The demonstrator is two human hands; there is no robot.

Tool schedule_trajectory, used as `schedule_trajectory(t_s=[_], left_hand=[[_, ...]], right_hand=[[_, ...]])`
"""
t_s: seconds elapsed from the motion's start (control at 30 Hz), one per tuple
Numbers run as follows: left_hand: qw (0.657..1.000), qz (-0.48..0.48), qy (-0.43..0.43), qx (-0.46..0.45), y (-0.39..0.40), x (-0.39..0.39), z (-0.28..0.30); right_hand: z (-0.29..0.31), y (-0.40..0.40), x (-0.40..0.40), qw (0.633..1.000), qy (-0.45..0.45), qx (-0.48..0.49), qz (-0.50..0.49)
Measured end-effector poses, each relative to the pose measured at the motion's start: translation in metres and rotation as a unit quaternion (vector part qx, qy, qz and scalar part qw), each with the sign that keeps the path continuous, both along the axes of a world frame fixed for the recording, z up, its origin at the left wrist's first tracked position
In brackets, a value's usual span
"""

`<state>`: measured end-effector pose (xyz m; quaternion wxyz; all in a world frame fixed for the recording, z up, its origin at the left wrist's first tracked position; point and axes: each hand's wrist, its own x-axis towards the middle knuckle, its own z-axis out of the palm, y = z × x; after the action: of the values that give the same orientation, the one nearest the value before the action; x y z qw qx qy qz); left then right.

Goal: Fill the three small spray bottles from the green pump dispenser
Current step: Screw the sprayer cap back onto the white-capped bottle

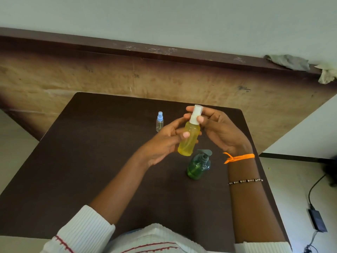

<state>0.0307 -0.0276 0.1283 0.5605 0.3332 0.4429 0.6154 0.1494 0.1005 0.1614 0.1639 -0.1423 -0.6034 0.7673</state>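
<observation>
A yellow spray bottle with a white cap is held tilted above the dark table. My left hand grips its body, thumb across the front. My right hand pinches the white cap between thumb and fingers. Just below them the green pump dispenser stands on the table. A small clear spray bottle with a blue cap stands upright to the left of my hands. A third small bottle is not in view.
A worn brown wooden board stands behind the table. Crumpled cloths lie on its top right end. A black power adapter with a cable lies on the floor at right.
</observation>
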Motion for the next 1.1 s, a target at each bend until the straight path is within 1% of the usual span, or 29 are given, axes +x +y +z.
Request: schedule_trajectory(t_s=[0.07,0.13,0.27,0.37,0.43,0.47,0.5,0.57,0.63,0.7,0.73,0.83,0.9,1.0,1.1], left_hand=[[0.999,-0.025,-0.039,0.004,-0.002,0.0,0.003],[0.999,-0.004,-0.043,-0.011,0.0,0.001,0.002],[0.992,0.094,0.044,-0.068,0.004,0.003,-0.004],[0.981,0.147,0.105,-0.075,0.007,0.009,-0.01],[0.975,0.163,0.137,-0.067,0.009,0.013,-0.012],[0.977,0.153,0.135,-0.061,0.009,0.013,-0.011],[0.984,0.133,0.111,-0.053,0.008,0.012,-0.01],[0.997,0.079,0.01,-0.025,0.003,0.008,-0.005],[0.996,0.031,-0.082,0.013,-0.001,0.003,0.001],[0.989,-0.006,-0.141,0.036,-0.001,0.004,0.007],[0.987,-0.014,-0.158,0.033,0.001,0.007,0.009],[0.988,0.003,-0.152,-0.006,0.005,0.014,0.014],[0.991,0.027,-0.132,-0.021,0.006,0.015,0.013],[0.991,0.072,-0.103,-0.051,0.005,0.012,0.013],[0.986,0.112,-0.099,-0.073,0.006,0.014,0.013]], right_hand=[[-0.004,0.001,-0.001,0.999,0.015,-0.038,0.009],[-0.008,-0.002,-0.005,0.998,0.0,-0.058,-0.019],[-0.014,-0.007,-0.011,0.991,-0.053,-0.047,-0.113],[-0.015,-0.015,-0.014,0.98,-0.079,-0.008,-0.181],[-0.013,-0.018,-0.015,0.975,-0.084,0.007,-0.205],[-0.01,-0.017,-0.014,0.976,-0.084,0.012,-0.203],[-0.006,-0.015,-0.013,0.979,-0.085,0.021,-0.186],[0.0,-0.007,-0.008,0.991,-0.068,0.017,-0.112],[0.002,-0.001,-0.004,0.999,-0.01,-0.033,-0.039],[0.002,0.001,-0.004,0.997,0.041,-0.07,0.01],[0.001,0.0,-0.006,0.996,0.052,-0.069,0.028],[0.0,-0.005,-0.013,0.995,0.057,-0.059,0.063],[-0.001,-0.008,-0.015,0.994,0.059,-0.068,0.064],[-0.002,-0.012,-0.016,0.997,0.055,-0.053,0.014],[-0.002,-0.023,-0.02,0.997,0.025,-0.041,-0.061]])
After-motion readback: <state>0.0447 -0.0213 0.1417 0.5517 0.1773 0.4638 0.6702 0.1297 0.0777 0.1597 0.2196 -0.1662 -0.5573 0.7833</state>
